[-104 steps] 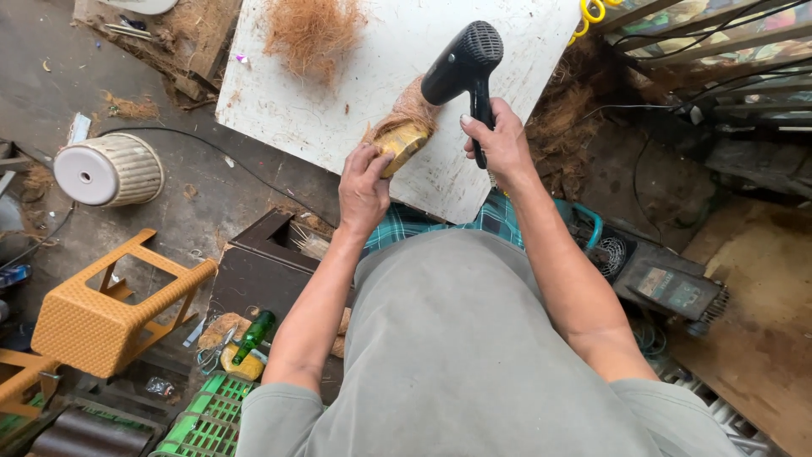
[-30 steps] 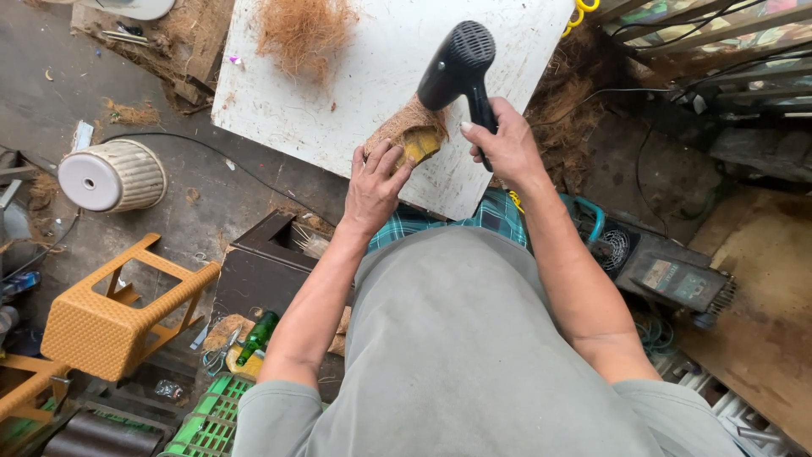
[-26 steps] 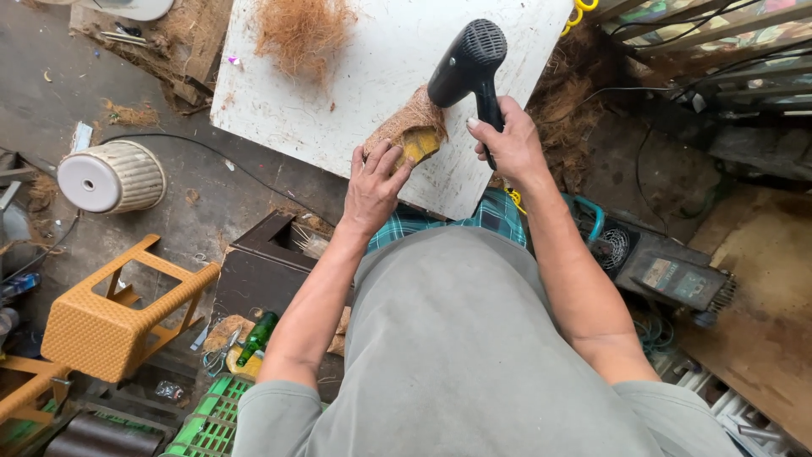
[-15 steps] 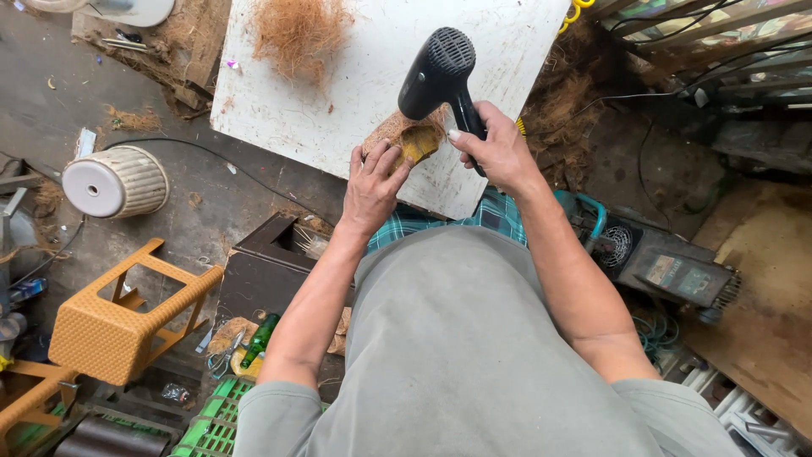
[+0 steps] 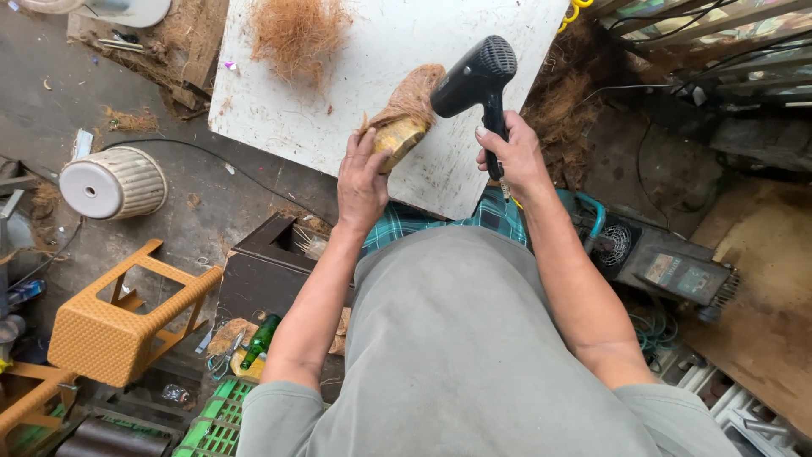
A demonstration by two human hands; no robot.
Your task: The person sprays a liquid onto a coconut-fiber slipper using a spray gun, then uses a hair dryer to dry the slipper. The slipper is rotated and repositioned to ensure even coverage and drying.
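Hair dryer (image 5: 474, 76) swung left, nozzle onto coconut husk (image 5: 404, 118)

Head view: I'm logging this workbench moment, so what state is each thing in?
Black hair dryer: gripped by its handle in the right hand, nozzle aimed at the husk piece.
Brown fibrous coconut husk piece: held on the white board by the left hand.
Loose pile of brown fibre: lying on the board.
White ribbed pot: tipped on its side on the floor.
Orange woven stool: lying on its side.
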